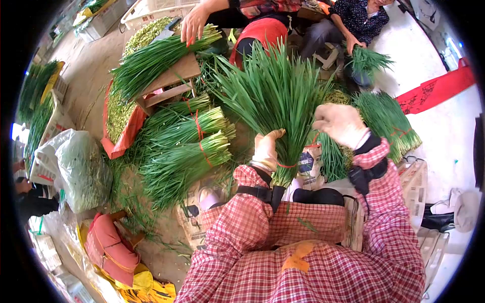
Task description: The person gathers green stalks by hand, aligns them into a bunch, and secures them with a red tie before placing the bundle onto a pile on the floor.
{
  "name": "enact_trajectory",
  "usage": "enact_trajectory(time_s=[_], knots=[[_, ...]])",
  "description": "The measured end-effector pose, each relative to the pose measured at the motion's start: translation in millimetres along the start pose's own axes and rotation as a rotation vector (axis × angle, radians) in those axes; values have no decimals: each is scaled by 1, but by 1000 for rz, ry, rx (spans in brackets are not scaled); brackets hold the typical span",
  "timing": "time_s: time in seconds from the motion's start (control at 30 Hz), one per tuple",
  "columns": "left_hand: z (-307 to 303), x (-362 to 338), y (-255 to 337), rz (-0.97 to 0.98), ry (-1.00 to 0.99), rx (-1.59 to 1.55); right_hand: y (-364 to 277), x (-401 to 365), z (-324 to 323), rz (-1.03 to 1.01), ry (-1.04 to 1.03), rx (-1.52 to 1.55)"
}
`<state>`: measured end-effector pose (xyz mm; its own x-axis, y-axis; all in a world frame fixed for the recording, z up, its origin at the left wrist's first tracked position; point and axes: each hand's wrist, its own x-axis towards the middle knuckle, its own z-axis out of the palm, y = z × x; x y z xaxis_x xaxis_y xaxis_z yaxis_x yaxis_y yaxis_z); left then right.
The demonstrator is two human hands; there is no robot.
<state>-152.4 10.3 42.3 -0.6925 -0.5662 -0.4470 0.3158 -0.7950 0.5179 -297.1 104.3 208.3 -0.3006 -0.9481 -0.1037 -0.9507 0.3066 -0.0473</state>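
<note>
A large bunch of garlic chives [278, 93] stands upright before me, leaf tips fanned out at the top and cut ends down. A red band circles it near the base. My left hand [266, 150], in a pale glove, is closed round the bunch's left side, just above the band. To the right of the leaves, my gloved right hand [339, 123] is raised with its fingers curled; whether they hold a leaf or a bit of something is hidden. Banded chive bundles [187, 156] lie on the floor at left, and another bundle [389, 126] lies at right.
A person's hand [195, 24] rests on chives [156, 63] over a small wooden stool [169, 78]. Another person's hands [355, 43] hold loose chives. Around me are a clear plastic bag [83, 169], a red cushion [111, 250], white crates [414, 189] and a red cloth strip [437, 91].
</note>
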Motion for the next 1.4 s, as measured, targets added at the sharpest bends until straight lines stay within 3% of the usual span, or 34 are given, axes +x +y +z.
enact_trajectory(time_s=[0.1, 0.17, 0.23, 0.3, 0.43, 0.57, 0.77, 0.87, 0.9, 0.97, 1.0, 1.03, 1.1, 1.2, 1.3, 1.33, 1.4], knots=[[-3, 7, -9, 18, -37, -38, 20, -11, -37, 55, -230, -118], [-2, 6, -9, 52, -65, -30, 34, -15, -51, 40, -161, -132], [-6, 10, -13, 49, -78, -8, 44, -11, -52, 61, 287, 55], [-4, 10, -14, 42, -92, -27, 47, 2, -63, 118, 441, 257], [1, 3, -10, 62, -97, 8, 36, 22, -74, 83, 196, 184], [1, 4, -11, 103, -92, 56, 42, 36, -66, -218, 199, -365], [0, 4, -11, 48, -141, 7, 42, 38, -64, -244, 44, -491], [-7, 12, -18, 30, -140, 8, 62, 35, -60, -236, 71, 16], [-10, 16, -20, 35, -135, 11, 66, 31, -60, -168, 183, 248], [-11, 15, -18, 35, -127, 90, 70, 26, -89, 71, 157, 710], [-10, 14, -16, 36, -126, 132, 70, 23, -99, 153, 160, 746], [-8, 13, -14, 50, -134, 127, 85, 29, -98, 187, 155, 490], [-5, 8, -13, 76, -150, 111, 93, 34, -90, -21, 387, -36], [0, 4, -10, 45, -146, 128, 58, 39, -101, -132, 365, -89], [0, 1, -9, 35, -139, 144, 49, 63, -94, -360, 372, -379], [0, 1, -9, 36, -139, 148, 42, 70, -95, -342, 232, -447], [3, -4, -5, 32, -155, 145, 37, 82, -86, -400, 166, -586]])
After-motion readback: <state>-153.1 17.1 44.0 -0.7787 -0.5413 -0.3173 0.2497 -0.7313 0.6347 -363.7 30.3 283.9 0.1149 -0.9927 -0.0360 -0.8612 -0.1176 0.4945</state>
